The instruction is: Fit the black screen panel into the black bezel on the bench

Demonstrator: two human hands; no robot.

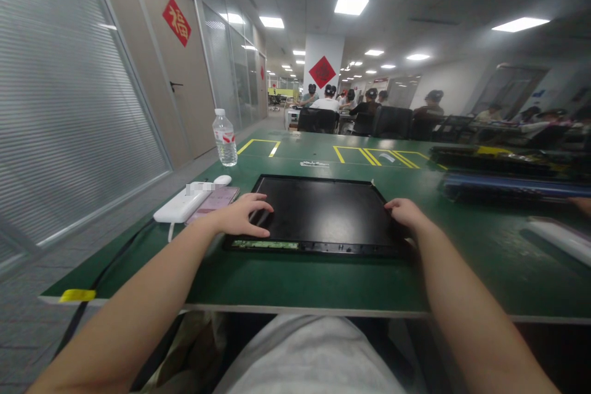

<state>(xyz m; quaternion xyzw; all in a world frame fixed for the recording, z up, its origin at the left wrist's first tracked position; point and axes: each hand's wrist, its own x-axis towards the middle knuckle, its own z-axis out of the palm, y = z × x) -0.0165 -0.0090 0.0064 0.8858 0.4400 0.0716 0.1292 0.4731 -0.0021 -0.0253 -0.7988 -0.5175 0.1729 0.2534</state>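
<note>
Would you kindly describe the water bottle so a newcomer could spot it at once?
Start at the green work table and follow its left edge away from the flat black rectangular panel. Beyond the white power strip stands the clear plastic water bottle, the only upright, see-through thing there.

Panel (323,212): black, flat, smooth face with a soft satin sheen; dull reflections of the ceiling lights on it. Frame looks like dark plastic or painted metal, cannot tell which. Strip (265,244) along its near edge: green, circuit-board look, matt.

Table (295,277): green mat top, matt, fine even surface, faint glare toward the far side; yellow glossy tape lines (369,156) on it; pale edge band.

Water bottle (225,138): clear plastic, shiny, paper or film label.

Power strip (181,206): white plastic, smooth, half-gloss.

Phone (215,200): glossy glass face, pinkish.

Left hand (242,217) and right hand (406,212): bare skin, resting on the panel.

Cloth over the lap (309,354): pale grey, matt.
</note>
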